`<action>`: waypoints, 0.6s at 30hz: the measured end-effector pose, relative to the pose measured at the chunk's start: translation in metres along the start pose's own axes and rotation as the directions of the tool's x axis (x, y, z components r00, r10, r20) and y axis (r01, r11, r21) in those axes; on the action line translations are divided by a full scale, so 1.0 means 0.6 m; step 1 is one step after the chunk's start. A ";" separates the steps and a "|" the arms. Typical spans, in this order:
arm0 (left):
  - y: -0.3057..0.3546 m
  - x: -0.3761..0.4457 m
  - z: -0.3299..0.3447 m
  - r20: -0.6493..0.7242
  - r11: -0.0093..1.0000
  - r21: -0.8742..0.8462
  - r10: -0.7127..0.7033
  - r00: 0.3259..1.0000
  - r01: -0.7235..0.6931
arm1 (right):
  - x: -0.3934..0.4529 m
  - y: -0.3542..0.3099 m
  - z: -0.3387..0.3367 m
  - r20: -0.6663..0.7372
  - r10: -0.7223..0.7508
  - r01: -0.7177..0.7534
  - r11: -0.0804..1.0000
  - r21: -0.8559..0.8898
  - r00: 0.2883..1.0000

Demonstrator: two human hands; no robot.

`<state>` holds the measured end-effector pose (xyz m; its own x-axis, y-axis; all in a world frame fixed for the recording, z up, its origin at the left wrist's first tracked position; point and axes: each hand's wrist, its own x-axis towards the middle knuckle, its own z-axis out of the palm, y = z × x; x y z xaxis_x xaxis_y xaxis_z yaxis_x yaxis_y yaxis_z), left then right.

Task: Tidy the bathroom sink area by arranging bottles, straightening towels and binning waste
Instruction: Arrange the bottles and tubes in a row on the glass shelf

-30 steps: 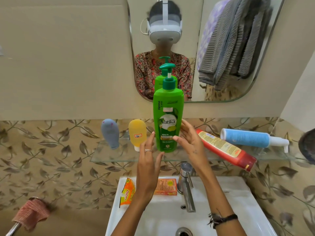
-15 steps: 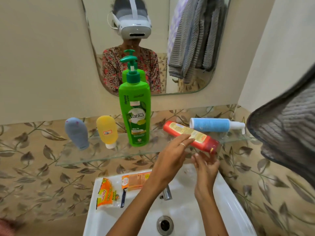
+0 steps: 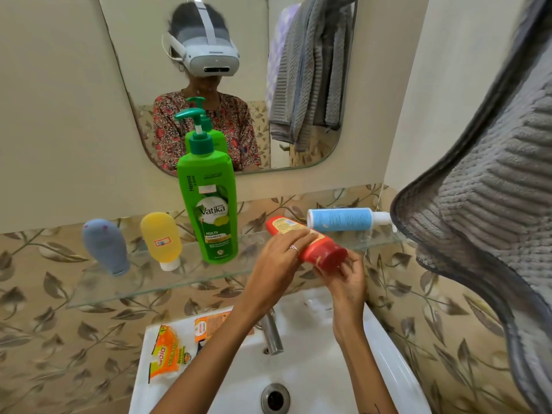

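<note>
A red bottle (image 3: 321, 249) lies tilted over the front edge of the glass shelf (image 3: 185, 279). My left hand (image 3: 277, 261) lies across its body with fingers over the label, and my right hand (image 3: 346, 279) grips its cap end from below. A tall green pump shampoo bottle (image 3: 210, 210) stands upright on the shelf. To its left stand a yellow tube (image 3: 162, 239) and a grey-blue tube (image 3: 104, 246), both cap down. A blue bottle (image 3: 343, 219) lies on its side at the shelf's right end.
A white sink (image 3: 385, 363) with a steel tap (image 3: 271, 333) sits below the shelf. Two orange wrappers (image 3: 167, 354) lie on its left rim. A grey towel (image 3: 484, 204) hangs close at the right. A mirror (image 3: 298, 85) hangs above.
Both hands left the green bottle and moved right to the red bottle, now holding it. My view swung right and down, bringing the grey towel in.
</note>
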<state>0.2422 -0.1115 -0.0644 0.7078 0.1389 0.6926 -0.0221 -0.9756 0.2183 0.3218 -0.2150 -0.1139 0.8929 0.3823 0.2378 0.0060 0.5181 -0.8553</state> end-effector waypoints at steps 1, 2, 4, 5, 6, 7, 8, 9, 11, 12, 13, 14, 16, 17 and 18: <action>0.001 0.002 -0.005 -0.013 0.999 -0.034 -0.020 1.000 0.020 | 0.002 -0.010 0.005 0.028 -0.023 0.024 1.000 -0.017 0.999; 0.003 0.003 -0.011 -0.020 0.994 -0.092 -0.058 0.998 0.056 | 0.006 -0.021 0.011 0.057 -0.044 0.046 0.999 -0.022 0.997; 0.009 0.006 -0.027 -0.021 0.960 -0.238 -0.158 0.987 0.148 | 0.018 -0.047 0.027 0.120 -0.069 0.068 0.998 0.009 0.990; 0.012 0.009 -0.036 -0.017 0.938 -0.293 -0.198 0.980 0.185 | 0.025 -0.061 0.036 0.150 -0.071 0.067 0.997 0.035 0.986; 0.014 0.013 -0.045 -0.007 0.918 -0.334 -0.227 0.974 0.212 | 0.034 -0.072 0.043 0.182 -0.074 0.065 0.996 0.054 0.981; 0.015 0.017 -0.055 0.007 0.896 -0.375 -0.251 0.968 0.236 | 0.042 -0.081 0.048 0.218 -0.077 0.066 0.996 0.058 0.973; 0.016 0.023 -0.065 0.022 0.866 -0.426 -0.279 0.960 0.261 | 0.048 -0.086 0.049 0.262 -0.076 0.071 0.997 0.028 0.962; 0.017 0.028 -0.075 0.035 0.821 -0.493 -0.312 0.949 0.288 | 0.051 -0.089 0.050 0.316 -0.057 0.068 0.997 -0.023 0.947; 0.015 0.036 -0.089 0.056 0.696 -0.643 -0.374 0.926 0.320 | 0.049 -0.087 0.049 0.439 0.027 0.042 0.988 -0.147 0.898; 0.013 0.039 -0.092 0.064 0.641 -0.697 -0.391 0.918 0.322 | 0.046 -0.082 0.048 0.489 0.073 0.024 0.982 -0.189 0.870; 0.012 0.040 -0.095 0.071 0.605 -0.728 -0.401 0.913 0.322 | 0.042 -0.078 0.049 0.522 0.110 0.000 0.978 -0.207 0.846; 0.012 0.041 -0.096 0.075 0.589 -0.740 -0.409 0.909 0.326 | 0.041 -0.074 0.048 0.540 0.132 -0.017 0.977 -0.213 0.831; 0.012 0.041 -0.098 0.063 0.584 -0.739 -0.437 0.897 0.336 | 0.041 -0.070 0.052 0.548 0.139 -0.022 0.977 -0.214 0.825; 0.010 0.040 -0.098 0.044 0.582 -0.740 -0.458 0.888 0.338 | 0.043 -0.070 0.055 0.547 0.141 -0.023 0.976 -0.216 0.825; 0.007 0.037 -0.098 0.023 0.575 -0.746 -0.481 0.876 0.336 | 0.046 -0.070 0.057 0.548 0.142 -0.022 0.975 -0.219 0.825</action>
<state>0.2162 -0.1027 -0.0078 0.6472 0.5874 0.4859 -0.3016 -0.3881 0.8709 0.3311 -0.2000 -0.0558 0.4907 0.8075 0.3272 0.0851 0.3293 -0.9404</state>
